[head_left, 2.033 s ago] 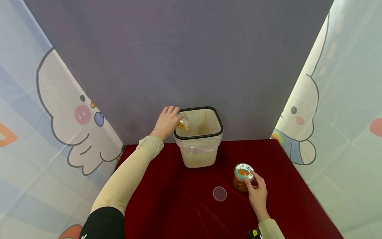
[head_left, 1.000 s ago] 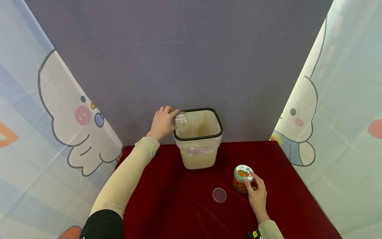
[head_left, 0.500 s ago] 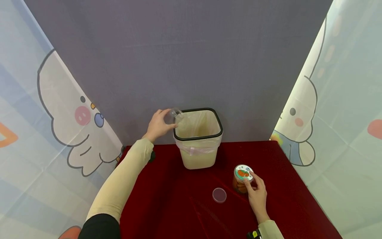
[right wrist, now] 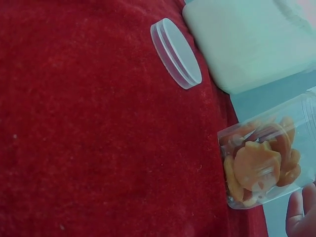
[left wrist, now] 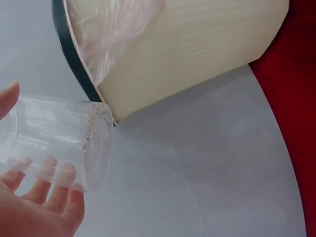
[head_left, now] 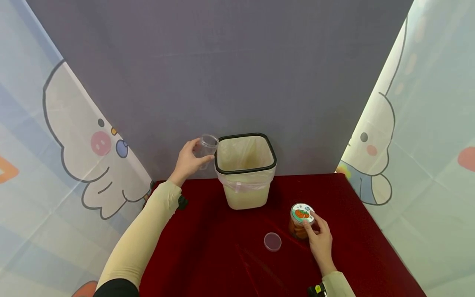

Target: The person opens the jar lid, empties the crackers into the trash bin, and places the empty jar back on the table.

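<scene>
Plastic jar (head_left: 207,143) gripped between thumb and fingers of the left hand (head_left: 186,162), beside the bin (head_left: 248,194); right hand (head_left: 321,242) pinches the filled jar (head_left: 296,229) near its top.

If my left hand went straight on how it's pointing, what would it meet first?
Probably the grey backdrop, passing left of the bin; depth is unclear, though, so the clear jar in the left hand could clip the rim first.

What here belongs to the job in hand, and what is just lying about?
Likely part of the job:
clear jar in the left grip
lidded jar in the right grip
lined bin
loose lid, perhaps the clear jar's

Likely just surroundings:
red cloth
printed curtains
grey backdrop
</scene>
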{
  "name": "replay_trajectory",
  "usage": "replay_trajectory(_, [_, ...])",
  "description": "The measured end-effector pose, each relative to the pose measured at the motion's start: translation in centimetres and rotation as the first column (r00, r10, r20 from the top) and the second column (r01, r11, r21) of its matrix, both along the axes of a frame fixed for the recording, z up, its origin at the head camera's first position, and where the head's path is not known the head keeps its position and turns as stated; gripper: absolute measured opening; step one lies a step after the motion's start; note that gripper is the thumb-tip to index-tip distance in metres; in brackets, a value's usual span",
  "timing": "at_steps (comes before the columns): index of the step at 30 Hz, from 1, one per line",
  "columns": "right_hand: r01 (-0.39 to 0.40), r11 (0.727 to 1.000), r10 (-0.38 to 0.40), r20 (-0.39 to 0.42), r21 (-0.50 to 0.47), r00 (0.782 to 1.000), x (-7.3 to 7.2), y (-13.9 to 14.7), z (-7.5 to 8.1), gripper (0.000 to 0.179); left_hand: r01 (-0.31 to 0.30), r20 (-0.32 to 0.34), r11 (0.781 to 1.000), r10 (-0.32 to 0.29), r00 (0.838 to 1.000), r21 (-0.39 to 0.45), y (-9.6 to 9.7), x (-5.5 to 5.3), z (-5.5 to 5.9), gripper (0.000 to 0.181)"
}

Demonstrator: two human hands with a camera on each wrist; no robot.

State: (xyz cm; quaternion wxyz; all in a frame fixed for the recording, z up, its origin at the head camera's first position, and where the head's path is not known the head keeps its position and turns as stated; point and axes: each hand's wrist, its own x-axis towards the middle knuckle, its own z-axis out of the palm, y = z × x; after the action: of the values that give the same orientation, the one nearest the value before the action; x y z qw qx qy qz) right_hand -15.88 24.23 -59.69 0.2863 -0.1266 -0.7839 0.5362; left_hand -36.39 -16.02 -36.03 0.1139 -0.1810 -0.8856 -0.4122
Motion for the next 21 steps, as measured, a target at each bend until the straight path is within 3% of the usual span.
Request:
replay_trajectory(9, [0.021,1.0,-0.021,0.013,-0.017,1.0,0.2,0.0,0.1,0.049,-0.009,0.009,0.999,0.009,1.0,0.03,-1.0,2.2,-1.5,0.085])
replay_trajectory(21, [0.022,0.999,-0.022,0.009,-0.025,1.0,0.0,0.0,-0.2,0.05,-0.058,0.052,0.993,0.053,0.997,0.099,-3.3,4.4,-6.0,0.08])
